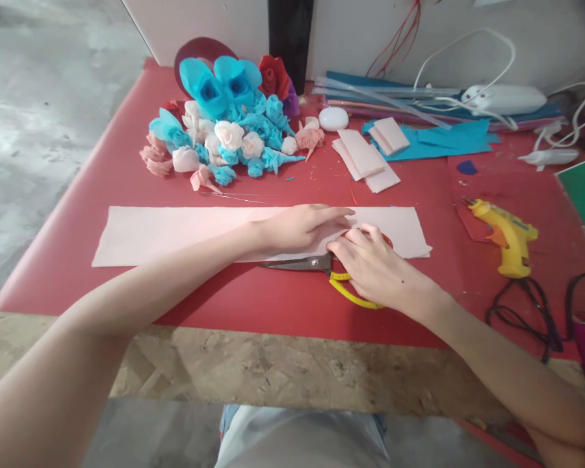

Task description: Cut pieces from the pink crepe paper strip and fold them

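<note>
A long pale pink paper strip (175, 233) lies flat across the red table covering (102, 162). My left hand (305, 225) rests flat on the strip near its right part, fingers stretched out. My right hand (373, 266) lies curled over the handles of the scissors (305, 263), whose yellow handle loop shows beneath the palm. The scissor blades point left along the strip's near edge and are closed.
A heap of blue, white and pink paper flowers (229, 130) sits at the back. Cut pink pieces (365, 156) and blue sheets (443, 140) lie behind right. A yellow glue gun (504, 237) with black cable (526, 312) lies right. The bare chipboard table edge (273, 370) is nearest me.
</note>
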`<action>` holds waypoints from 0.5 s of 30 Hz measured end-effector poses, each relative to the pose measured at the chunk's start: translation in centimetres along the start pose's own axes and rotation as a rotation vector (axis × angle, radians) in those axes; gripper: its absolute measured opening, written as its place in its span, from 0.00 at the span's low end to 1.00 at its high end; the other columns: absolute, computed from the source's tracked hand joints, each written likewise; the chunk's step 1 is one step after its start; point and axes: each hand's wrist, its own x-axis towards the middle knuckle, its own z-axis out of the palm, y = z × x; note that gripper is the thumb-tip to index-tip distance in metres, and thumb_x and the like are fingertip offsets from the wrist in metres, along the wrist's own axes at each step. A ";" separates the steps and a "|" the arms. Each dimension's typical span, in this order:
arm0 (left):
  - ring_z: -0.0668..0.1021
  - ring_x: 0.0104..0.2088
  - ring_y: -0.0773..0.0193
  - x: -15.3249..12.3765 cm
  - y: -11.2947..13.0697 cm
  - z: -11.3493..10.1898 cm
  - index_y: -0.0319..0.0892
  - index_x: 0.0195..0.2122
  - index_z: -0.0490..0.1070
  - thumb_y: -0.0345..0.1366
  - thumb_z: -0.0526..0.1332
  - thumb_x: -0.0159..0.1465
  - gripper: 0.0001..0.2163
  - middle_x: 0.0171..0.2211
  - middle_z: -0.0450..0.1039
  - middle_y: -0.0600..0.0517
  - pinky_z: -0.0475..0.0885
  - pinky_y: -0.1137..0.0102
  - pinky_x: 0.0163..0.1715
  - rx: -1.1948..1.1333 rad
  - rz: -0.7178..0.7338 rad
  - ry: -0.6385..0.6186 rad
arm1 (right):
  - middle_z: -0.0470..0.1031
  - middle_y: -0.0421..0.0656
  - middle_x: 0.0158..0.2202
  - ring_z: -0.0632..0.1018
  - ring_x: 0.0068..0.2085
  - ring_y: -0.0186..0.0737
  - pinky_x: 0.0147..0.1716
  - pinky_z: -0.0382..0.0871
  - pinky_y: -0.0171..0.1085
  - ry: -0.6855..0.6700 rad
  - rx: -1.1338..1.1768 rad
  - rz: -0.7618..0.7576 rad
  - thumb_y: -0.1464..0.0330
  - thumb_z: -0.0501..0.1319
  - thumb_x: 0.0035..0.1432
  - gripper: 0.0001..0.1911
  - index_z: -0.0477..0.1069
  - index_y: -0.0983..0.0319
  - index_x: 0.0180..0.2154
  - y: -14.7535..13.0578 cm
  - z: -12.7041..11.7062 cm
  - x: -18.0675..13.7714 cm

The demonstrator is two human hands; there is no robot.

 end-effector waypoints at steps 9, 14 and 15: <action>0.74 0.50 0.60 0.0 -0.3 0.0 0.37 0.57 0.59 0.26 0.52 0.63 0.20 0.53 0.70 0.42 0.68 0.67 0.48 0.038 0.010 -0.013 | 0.68 0.46 0.32 0.63 0.35 0.45 0.40 0.51 0.43 0.114 -0.023 -0.114 0.79 0.52 0.50 0.11 0.67 0.68 0.36 0.7 0.2 0.2; 0.74 0.51 0.59 -0.1 -0.2 -0.2 0.37 0.55 0.61 0.26 0.53 0.62 0.19 0.54 0.68 0.41 0.68 0.66 0.49 0.042 0.019 -0.017 | 0.65 0.42 0.25 0.63 0.31 0.41 0.40 0.52 0.41 0.165 -0.011 -0.120 0.82 0.49 0.50 0.13 0.68 0.66 0.32 0.8 0.2 0.0; 0.74 0.51 0.59 -0.1 -0.1 -0.2 0.37 0.55 0.61 0.25 0.53 0.62 0.19 0.54 0.68 0.42 0.68 0.65 0.50 0.041 0.019 -0.016 | 0.66 0.42 0.25 0.63 0.32 0.41 0.40 0.52 0.41 0.163 -0.002 -0.115 0.82 0.49 0.50 0.13 0.68 0.66 0.34 0.7 0.2 0.0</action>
